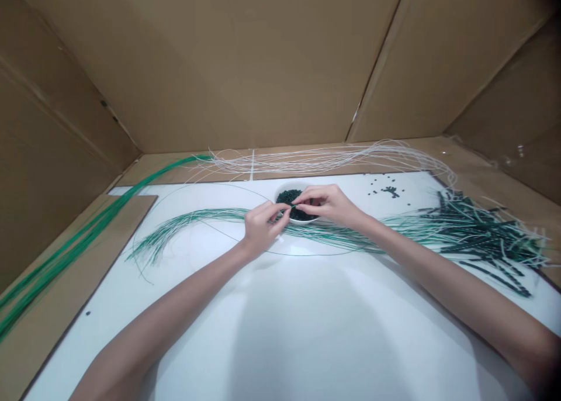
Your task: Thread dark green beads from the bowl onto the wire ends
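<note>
Right over the white round bowl (302,221) of small dark green beads (287,196), pinching a tiny green bit (293,206) between thumb and fingertips of the left hand (262,224), and pinching at the same spot with the right hand (331,205). Too small to make out properly, tbh. Under both hands, can see a long bundle of thin green strands (324,235) across the white surface (302,307), fanning out left of the left hand and running into a messy clump of dark green beaded ends (486,231) off to the right. Beyond the right hand, can spot scattered loose dark beads (389,192). Past both hands, can see thin white strands (307,158), plus a bright green strand bundle (96,217) well left of the left hand.
</note>
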Tool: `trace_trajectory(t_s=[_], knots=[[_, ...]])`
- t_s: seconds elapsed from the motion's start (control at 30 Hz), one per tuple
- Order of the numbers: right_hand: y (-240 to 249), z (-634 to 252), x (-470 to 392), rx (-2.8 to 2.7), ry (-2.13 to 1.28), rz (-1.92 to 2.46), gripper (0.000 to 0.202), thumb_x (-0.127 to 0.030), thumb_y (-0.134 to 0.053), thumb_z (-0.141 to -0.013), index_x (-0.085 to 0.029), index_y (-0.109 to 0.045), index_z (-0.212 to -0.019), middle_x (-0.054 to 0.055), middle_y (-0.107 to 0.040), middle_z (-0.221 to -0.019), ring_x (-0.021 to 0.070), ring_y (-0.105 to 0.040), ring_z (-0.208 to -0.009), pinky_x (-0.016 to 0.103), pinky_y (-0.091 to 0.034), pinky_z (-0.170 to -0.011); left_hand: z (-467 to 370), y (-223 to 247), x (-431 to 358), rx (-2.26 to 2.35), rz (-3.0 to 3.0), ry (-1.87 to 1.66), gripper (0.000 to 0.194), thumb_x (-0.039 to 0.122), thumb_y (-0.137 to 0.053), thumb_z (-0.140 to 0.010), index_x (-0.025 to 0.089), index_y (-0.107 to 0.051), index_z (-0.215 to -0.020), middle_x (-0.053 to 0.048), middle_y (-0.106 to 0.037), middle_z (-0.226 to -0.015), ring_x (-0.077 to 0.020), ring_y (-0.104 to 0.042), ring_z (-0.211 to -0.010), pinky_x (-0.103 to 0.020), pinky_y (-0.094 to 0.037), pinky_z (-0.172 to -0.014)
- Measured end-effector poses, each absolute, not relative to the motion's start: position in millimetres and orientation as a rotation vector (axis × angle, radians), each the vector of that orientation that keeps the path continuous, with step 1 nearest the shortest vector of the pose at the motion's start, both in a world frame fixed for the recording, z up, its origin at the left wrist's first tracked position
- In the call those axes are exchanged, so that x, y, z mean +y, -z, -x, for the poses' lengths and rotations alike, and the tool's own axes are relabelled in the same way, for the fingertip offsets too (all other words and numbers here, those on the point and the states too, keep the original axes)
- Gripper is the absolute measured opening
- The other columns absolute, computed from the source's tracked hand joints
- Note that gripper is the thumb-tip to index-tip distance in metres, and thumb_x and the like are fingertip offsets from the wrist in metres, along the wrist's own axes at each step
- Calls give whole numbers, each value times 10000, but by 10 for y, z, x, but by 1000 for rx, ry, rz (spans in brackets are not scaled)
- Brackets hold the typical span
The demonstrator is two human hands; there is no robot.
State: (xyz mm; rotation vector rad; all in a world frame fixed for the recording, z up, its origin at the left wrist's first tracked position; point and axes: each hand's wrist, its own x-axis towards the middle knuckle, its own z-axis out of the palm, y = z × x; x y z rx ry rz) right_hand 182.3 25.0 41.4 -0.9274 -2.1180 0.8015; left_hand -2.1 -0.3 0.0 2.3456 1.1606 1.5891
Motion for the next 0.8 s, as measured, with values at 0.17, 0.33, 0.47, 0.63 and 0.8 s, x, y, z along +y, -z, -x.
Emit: trace_trajectory(t_s=[0.17, 0.33, 0.47, 0.63, 0.8], knots=[[-408, -1803, 239, -2117, -794, 933, 199, -297, -588, -736, -154, -689, -829, 43, -635, -749, 102, -527, -611, 214, -390, -542, 18, 18, 1, 1160, -2330, -1573, 107, 222, -565, -771, 166, -655, -785, 36, -437, -521, -60, -398, -482, -184, -325, -497], [-418, -1807, 238, -2044, -835, 993, 241, -342, -635, -687, -147, -689, -817, 41, -626, -718, 114, -535, -611, 216, -396, -525, 22, 15, 6, 1170, -2304, -1599, 106, 215, -556, -781, 166, -649, -794, 39, -435, -528, -57, -402, -489, -176, -331, -504], [-408, -1842, 254, -2082, -871, 977, 241, -323, -571, -737, -151, -687, -860, 52, -646, -779, 121, -554, -639, 218, -407, -535, 13, -8, 0, 1178, -2295, -1614, 104, 214, -555, -782, 158, -643, -783, 43, -423, -521, -55, -399, -483, -172, -337, -507], [-402, -1858, 267, -2104, -823, 1029, 218, -306, -548, -747, -154, -684, -823, 50, -664, -779, 137, -580, -669, 226, -431, -570, 4, -5, 2, 1211, -2271, -1597, 116, 226, -548, -788, 162, -644, -790, 42, -420, -522, -57, -396, -482, -175, -339, -514], [-464, -1816, 297, -2413, -668, 1096, 174, -253, -619, -687, -167, -687, -821, 45, -669, -783, 141, -584, -648, 240, -438, -616, 1, -18, 5, 1281, -2176, -1572, 125, 247, -548, -787, 162, -639, -775, 45, -402, -522, -57, -381, -476, -178, -331, -507]])
